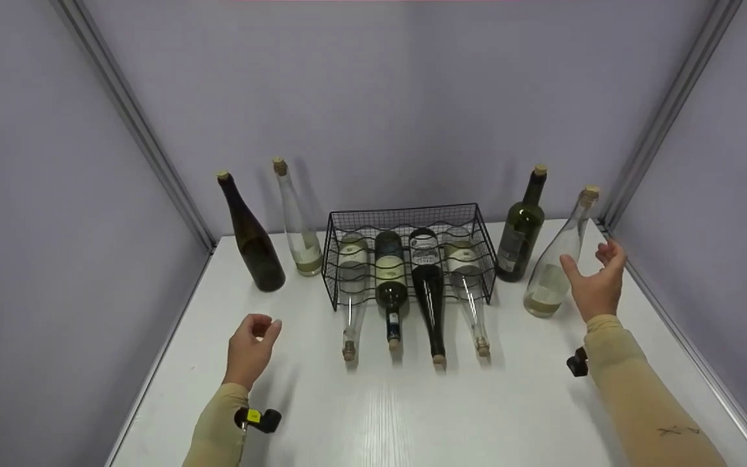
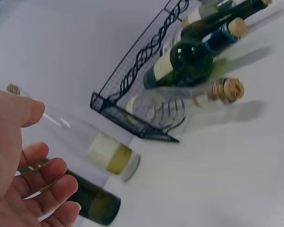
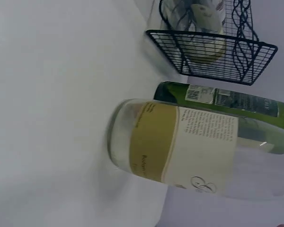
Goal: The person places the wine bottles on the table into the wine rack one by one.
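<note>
My left hand (image 1: 250,347) hovers over the left side of the table, fingers loosely curled around nothing. Nearest to it are a dark brown corked bottle (image 1: 258,250) and a clear corked bottle (image 1: 301,240), both upright; the left wrist view shows them behind the fingers (image 2: 61,189). On the right, my right hand (image 1: 597,285) is beside another clear corked bottle (image 1: 552,279), thumb and fingers spread apart. The thumb overlaps that bottle's side in the head view; whether it touches I cannot tell. That bottle's cream and gold label (image 3: 180,146) fills the right wrist view.
Between the hands a black wire rack (image 1: 406,211) holds several bottles lying down, necks toward me, including a dark one (image 1: 430,292). A green corked bottle (image 1: 520,240) stands right of the rack. Walls enclose the white table (image 1: 412,421) at the back and sides.
</note>
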Tool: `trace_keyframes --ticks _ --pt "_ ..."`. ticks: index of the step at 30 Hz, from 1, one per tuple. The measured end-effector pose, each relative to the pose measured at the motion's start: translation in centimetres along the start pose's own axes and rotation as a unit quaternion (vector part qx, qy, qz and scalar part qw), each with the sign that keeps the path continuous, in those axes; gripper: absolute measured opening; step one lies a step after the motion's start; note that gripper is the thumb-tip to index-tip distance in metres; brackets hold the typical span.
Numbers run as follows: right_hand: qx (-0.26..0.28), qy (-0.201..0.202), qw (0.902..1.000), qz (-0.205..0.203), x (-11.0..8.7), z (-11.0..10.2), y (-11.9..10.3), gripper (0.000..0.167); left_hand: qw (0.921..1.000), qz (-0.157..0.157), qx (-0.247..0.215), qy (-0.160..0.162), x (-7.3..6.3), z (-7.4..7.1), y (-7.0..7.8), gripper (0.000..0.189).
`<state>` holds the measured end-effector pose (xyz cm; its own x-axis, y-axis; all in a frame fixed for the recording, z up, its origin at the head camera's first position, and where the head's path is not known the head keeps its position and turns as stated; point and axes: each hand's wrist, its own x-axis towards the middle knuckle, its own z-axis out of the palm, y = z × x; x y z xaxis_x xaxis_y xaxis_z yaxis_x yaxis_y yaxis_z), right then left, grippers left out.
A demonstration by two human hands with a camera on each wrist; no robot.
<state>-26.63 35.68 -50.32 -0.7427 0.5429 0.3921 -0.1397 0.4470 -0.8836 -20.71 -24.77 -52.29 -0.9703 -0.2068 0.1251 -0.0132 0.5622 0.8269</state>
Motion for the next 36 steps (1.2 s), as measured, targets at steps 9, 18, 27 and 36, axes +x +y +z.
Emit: trace_keyframes --ticks 9,18,27,36 --pt "-0.02 -0.097 0.9933 0.06 -0.4 0.7 1.9 0.095 0.9994 -0.029 0.018 0.004 0.1 -0.2 -2.1 0.032" --pt "-0.034 -0.141 0.9846 0.098 -0.5 1.7 2.6 0.1 0.9991 -0.038 0.018 0.007 0.1 0.0 -2.7 0.034" --pt "-0.035 -0.161 0.9786 0.123 -0.5 2.6 3.6 0.104 0.9992 -0.037 0.01 0.014 0.1 0.2 -2.8 0.03" --pt "-0.042 -0.156 0.9788 0.125 -0.5 2.9 4.1 0.102 0.9992 -0.038 0.001 0.011 0.1 0.8 -2.8 0.03"
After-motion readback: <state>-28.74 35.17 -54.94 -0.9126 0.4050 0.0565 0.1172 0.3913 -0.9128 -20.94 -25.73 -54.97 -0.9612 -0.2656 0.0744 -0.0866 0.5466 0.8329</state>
